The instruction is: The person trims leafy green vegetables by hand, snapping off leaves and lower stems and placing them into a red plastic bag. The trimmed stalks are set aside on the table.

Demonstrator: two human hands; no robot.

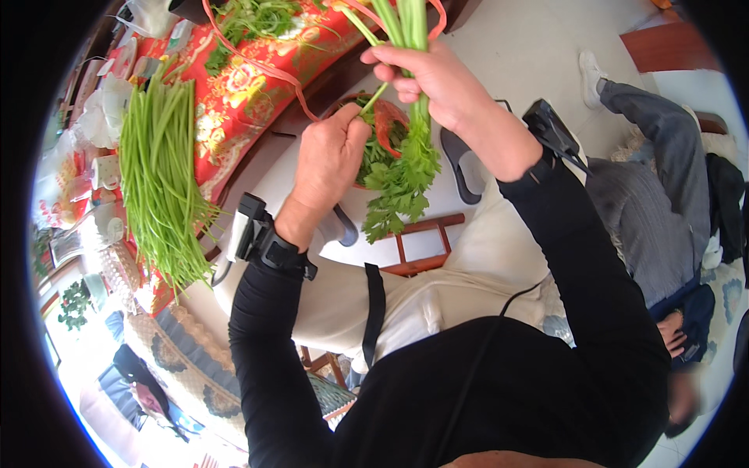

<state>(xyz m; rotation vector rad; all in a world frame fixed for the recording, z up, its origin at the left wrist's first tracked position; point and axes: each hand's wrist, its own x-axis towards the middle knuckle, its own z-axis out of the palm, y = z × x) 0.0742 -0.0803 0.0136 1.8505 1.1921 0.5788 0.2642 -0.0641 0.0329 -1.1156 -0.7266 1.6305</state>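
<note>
My right hand (439,79) is closed around a bunch of celery (409,23), its stalks pointing up and its leaves hanging below. With closed fingers my left hand (336,149) grips a thin green stem (374,98) beside that bunch. Under both hands, on the floor side of the table, a red plastic bag (389,126) with green leaves in it is partly hidden. A large pile of trimmed green stalks (161,175) lies on the red flowered tablecloth (246,88) at left. Loose leafy greens (251,23) lie farther back on the cloth.
A pink-red strip (263,69) runs from the cloth down towards my left hand. Plastic bags and packages (105,105) crowd the table's far left. At right a person in grey trousers (667,134) sits or reclines. A small wooden stool (424,237) stands low between my legs.
</note>
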